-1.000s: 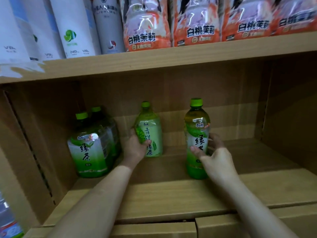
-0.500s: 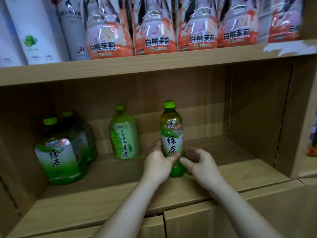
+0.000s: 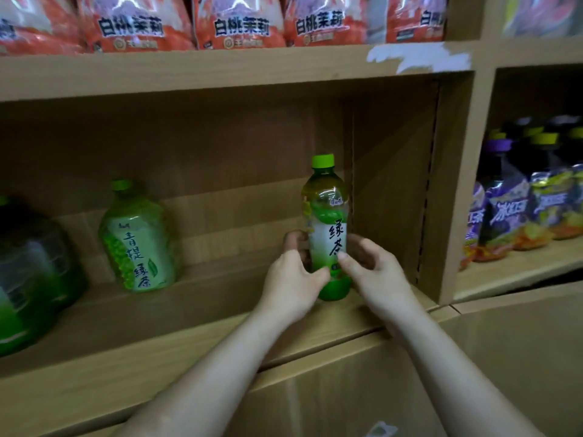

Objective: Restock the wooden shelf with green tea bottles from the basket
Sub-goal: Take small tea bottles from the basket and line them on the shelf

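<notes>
The shelf [image 3: 189,329] is pale wood, matt, with a fine grain along the boards. On the front edge of the upper board there is a white patch [image 3: 419,58], flat and paper-like (its rim is ragged). The bottle [image 3: 325,197] is clear plastic, glossy, with bright reflections on the shoulder. Its label [image 3: 326,238] is a smooth printed film, and its cap [image 3: 322,160] is smooth green plastic. The wide bottle [image 3: 138,238] has the same shine. The packs [image 3: 239,23] above are glossy, crinkled film.

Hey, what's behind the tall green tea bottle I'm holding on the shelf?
Only the wooden back panel shows behind the green tea bottle; no other bottle visible. The left hand and right hand hide what lies behind its base.
</notes>
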Demonstrator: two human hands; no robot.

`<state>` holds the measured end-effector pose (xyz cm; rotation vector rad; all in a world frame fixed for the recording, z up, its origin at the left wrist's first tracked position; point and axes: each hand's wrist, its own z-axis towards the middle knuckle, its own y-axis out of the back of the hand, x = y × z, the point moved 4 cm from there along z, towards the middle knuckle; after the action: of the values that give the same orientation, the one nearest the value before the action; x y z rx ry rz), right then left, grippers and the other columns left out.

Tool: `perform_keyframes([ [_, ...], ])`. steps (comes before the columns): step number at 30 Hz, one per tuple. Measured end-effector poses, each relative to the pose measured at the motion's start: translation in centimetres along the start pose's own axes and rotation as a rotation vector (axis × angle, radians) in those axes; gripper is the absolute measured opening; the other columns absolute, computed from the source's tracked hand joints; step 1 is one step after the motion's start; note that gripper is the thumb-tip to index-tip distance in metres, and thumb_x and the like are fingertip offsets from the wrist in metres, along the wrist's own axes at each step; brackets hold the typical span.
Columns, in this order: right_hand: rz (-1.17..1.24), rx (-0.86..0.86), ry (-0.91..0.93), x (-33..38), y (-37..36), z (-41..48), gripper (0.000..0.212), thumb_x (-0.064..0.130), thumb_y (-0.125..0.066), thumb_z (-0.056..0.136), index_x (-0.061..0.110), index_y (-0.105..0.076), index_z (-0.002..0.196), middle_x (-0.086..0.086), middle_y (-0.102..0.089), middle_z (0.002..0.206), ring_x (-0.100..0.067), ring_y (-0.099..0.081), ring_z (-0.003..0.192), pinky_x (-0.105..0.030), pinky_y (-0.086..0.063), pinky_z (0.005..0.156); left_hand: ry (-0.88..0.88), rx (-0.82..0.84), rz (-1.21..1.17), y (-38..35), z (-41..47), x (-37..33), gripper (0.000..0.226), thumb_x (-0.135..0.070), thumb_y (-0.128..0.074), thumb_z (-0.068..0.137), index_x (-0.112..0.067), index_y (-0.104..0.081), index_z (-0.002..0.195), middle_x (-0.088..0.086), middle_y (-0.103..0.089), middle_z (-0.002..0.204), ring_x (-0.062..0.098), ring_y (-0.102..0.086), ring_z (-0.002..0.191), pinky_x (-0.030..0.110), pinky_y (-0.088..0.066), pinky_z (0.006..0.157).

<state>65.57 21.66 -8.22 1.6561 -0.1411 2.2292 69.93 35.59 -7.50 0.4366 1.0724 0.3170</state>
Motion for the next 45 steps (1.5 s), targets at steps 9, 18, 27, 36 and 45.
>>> perform_keyframes([
  [9, 0.009, 0.017, -0.047, -1.2, 0.5, 4.2, 0.046, 0.006, -0.063, 0.088, 0.018, -0.051, 0.131, 0.001, -0.061, 0.120, -0.017, -0.055, 0.118, -0.030, -0.046, 0.097, 0.075, -0.094, -0.203, -2.8, 6.4, 1.0, 0.046, -0.003, -0.079, 0.071, -0.021, -0.051, 0.102, 0.002, -0.067, 0.099, 0.021, -0.068, 0.090, 0.038, -0.054, 0.086],
  [18, 0.191, 0.000, -0.191, -2.8, 1.4, 6.4, 0.052, 0.007, -0.059, 0.091, 0.021, -0.044, 0.139, -0.003, -0.056, 0.133, -0.018, -0.053, 0.118, -0.036, -0.043, 0.103, 0.145, -0.077, -0.214, -5.0, 11.7, 2.1, 0.049, -0.009, -0.075, 0.078, -0.008, -0.055, 0.123, 0.004, -0.066, 0.106, 0.016, -0.061, 0.093, 0.028, -0.049, 0.081],
  [27, -0.073, -0.056, -0.115, -2.5, 3.1, 4.6, 0.056, 0.009, -0.059, 0.088, 0.027, -0.042, 0.139, 0.002, -0.052, 0.122, -0.015, -0.051, 0.113, -0.040, -0.045, 0.103, 0.146, -0.077, -0.022, -7.0, 13.9, 1.8, 0.046, -0.020, -0.071, 0.084, -0.007, -0.057, 0.125, 0.010, -0.064, 0.122, 0.024, -0.061, 0.107, 0.031, -0.048, 0.089],
  [36, -0.313, -0.134, 0.066, 1.7, 5.2, 0.6, 0.050, 0.015, -0.063, 0.088, 0.026, -0.047, 0.134, 0.005, -0.053, 0.115, -0.013, -0.056, 0.098, -0.029, -0.045, 0.090, 0.059, -0.137, 0.088, -3.7, 10.4, -1.2, 0.034, -0.029, -0.066, 0.086, -0.012, -0.059, 0.115, 0.007, -0.068, 0.112, 0.024, -0.063, 0.098, 0.034, -0.051, 0.083],
  [45, -0.580, -0.084, 0.297, 10.0, 10.2, -9.8, 0.015, 0.015, -0.064, 0.087, 0.029, -0.071, 0.091, 0.008, -0.072, 0.077, -0.006, -0.067, 0.077, -0.032, -0.054, 0.078, -0.267, 0.178, -0.366, 0.8, -6.7, -13.6, 0.024, -0.023, -0.054, 0.095, -0.014, -0.072, 0.082, 0.000, -0.067, 0.065, 0.009, -0.061, 0.061, 0.024, -0.051, 0.057],
])
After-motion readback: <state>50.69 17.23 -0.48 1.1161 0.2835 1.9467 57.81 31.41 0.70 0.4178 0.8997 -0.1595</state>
